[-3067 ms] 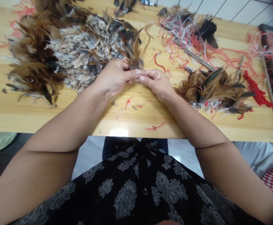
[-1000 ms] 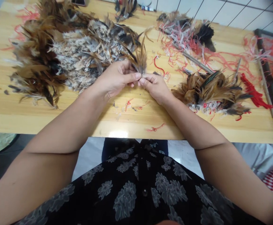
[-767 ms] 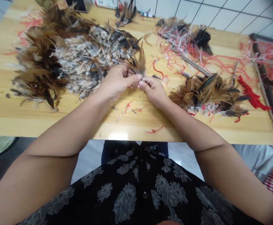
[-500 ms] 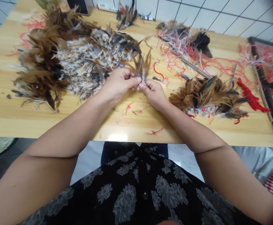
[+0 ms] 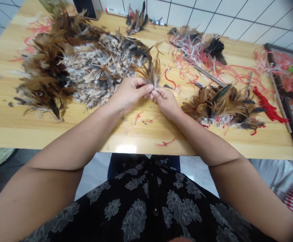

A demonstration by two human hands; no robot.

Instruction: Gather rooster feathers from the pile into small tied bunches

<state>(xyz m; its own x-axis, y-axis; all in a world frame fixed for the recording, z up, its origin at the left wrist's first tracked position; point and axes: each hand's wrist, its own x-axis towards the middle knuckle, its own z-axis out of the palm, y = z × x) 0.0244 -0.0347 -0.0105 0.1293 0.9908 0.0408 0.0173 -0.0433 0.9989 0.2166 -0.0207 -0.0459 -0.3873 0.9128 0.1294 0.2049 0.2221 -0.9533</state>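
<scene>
My left hand point(image 5: 127, 94) and my right hand point(image 5: 165, 101) meet over the middle of the wooden table point(image 5: 141, 134). Both pinch the base of a small tuft of brown feathers point(image 5: 151, 71), which fans upward from the fingertips. A large heap of brown, black and grey-white feathers point(image 5: 78, 64) lies just left of and behind my left hand. A smaller bundle of brown feathers point(image 5: 224, 104) tied with red and white strips lies to the right of my right hand.
Red and white string scraps point(image 5: 199, 57) with thin sticks litter the back right. A red string bundle point(image 5: 268, 107) lies far right beside a dark frame point(image 5: 286, 101). A few red scraps point(image 5: 165, 143) lie near the table's front edge. A dark phone point(image 5: 84, 8) stands at the back.
The tuft between my fingers has been turned and stands a little more upright. The view has tilted up, showing more of the table's far edge and the tiled wall.
</scene>
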